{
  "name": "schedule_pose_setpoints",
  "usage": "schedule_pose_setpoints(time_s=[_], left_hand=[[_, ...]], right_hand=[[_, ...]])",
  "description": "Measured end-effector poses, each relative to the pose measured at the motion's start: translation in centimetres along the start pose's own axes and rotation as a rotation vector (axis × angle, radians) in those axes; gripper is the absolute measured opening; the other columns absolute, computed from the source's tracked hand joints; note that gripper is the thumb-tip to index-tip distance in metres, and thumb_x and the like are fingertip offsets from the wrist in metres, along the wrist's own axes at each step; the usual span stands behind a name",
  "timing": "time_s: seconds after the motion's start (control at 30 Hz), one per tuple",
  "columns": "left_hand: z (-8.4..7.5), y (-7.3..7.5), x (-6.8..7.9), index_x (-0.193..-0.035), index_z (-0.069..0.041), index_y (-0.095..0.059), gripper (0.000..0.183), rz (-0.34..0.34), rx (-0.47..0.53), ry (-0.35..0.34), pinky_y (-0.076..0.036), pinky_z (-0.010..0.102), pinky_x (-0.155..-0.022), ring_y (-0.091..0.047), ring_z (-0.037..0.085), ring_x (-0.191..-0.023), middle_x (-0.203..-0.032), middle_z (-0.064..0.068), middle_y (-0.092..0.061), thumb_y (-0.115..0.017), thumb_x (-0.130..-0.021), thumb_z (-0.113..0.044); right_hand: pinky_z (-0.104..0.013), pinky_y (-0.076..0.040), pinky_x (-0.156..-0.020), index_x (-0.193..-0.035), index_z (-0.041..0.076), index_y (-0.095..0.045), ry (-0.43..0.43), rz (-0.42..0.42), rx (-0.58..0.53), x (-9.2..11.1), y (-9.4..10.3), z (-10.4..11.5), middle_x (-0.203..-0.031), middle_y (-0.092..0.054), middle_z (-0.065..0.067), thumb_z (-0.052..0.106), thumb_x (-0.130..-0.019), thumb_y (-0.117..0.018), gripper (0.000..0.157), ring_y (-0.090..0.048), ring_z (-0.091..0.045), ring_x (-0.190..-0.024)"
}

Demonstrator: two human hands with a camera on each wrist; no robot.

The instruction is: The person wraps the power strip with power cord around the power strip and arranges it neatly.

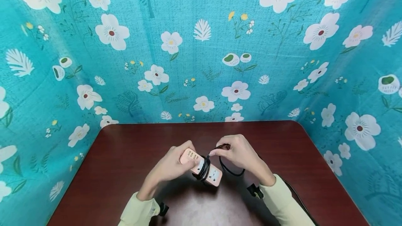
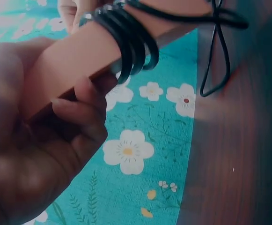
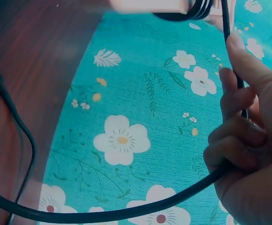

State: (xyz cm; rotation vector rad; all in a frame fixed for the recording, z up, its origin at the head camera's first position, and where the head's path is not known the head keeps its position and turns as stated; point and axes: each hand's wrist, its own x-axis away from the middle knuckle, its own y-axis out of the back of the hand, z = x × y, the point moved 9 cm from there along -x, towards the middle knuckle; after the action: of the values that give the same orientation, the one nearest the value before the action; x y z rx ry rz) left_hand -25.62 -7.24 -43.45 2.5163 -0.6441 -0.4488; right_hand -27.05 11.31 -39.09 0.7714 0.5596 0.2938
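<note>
A pink power strip [image 1: 215, 176] with white socket faces and several USB ports is held above the table, tilted down to the right. My left hand [image 1: 173, 163] grips its USB end, thumb on top and fingers curled underneath, as the left wrist view shows. Several turns of black power cord [image 2: 126, 44] wrap around the strip's middle. My right hand [image 1: 239, 152] pinches the cord just beside the strip. In the right wrist view the cord [image 3: 173, 199] runs through the curled fingers and hangs in a loop. The cord's plug cannot be made out.
The dark red-brown table [image 1: 125, 149] lies beneath both hands. More black cord [image 1: 296, 196] trails past the right forearm toward the front edge. A teal flowered cloth [image 1: 188, 62] hangs behind the table and along its sides. Both wrists carry small black cameras [image 1: 163, 209].
</note>
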Motion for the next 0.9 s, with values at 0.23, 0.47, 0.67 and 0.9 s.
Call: schedule_pose_setpoints(time_s=[0.23,0.47,0.67,0.9], left_hand=[[-1.7,-1.2,-0.4,-0.1,-0.023,-0.061,0.015,0.114,0.164,-0.113,-0.047,0.025,-0.047,-0.055,0.002,-0.057,-0.072,-0.003,-0.064,-0.074,-0.095,-0.018],[-3.2,-0.9,-0.7,-0.101,-0.011,-0.058,0.012,0.07,0.304,-0.156,-0.047,0.023,-0.048,-0.056,0.016,-0.054,-0.07,0.006,-0.062,-0.067,-0.095,-0.005],[-3.4,-1.2,-0.8,-0.102,-0.004,-0.055,0.007,-0.016,0.423,-0.182,-0.049,0.025,-0.043,-0.058,0.008,-0.057,-0.073,0.015,-0.06,-0.06,-0.097,-0.002],[-2.7,-1.3,-1.1,-0.102,0.001,-0.055,0.005,-0.19,0.533,-0.208,-0.044,0.022,-0.04,-0.055,0.005,-0.053,-0.076,0.0,-0.063,-0.055,-0.099,-0.003]], right_hand=[[-0.022,-0.044,-0.056,-0.078,0.033,-0.075,-0.072,0.096,-0.24,0.1,-0.6,-1.4,-0.067,-0.062,0.013,0.038,-0.084,-0.088,0.015,-0.048,-0.002,-0.06],[-0.024,-0.045,-0.056,-0.082,0.028,-0.079,-0.115,0.102,-0.368,0.0,-0.5,-2.5,-0.072,-0.069,0.007,0.035,-0.086,-0.087,0.011,-0.048,-0.004,-0.06],[-0.025,-0.052,-0.062,-0.091,0.013,-0.081,-0.078,0.068,-0.511,0.2,-1.6,-3.2,-0.08,-0.073,0.007,0.018,-0.092,-0.081,0.005,-0.058,-0.004,-0.069],[-0.024,-0.047,-0.056,-0.1,-0.003,-0.075,-0.081,0.029,-0.661,0.5,-2.9,-3.8,-0.076,-0.065,0.01,0.012,-0.102,-0.068,0.016,-0.053,-0.003,-0.065]])
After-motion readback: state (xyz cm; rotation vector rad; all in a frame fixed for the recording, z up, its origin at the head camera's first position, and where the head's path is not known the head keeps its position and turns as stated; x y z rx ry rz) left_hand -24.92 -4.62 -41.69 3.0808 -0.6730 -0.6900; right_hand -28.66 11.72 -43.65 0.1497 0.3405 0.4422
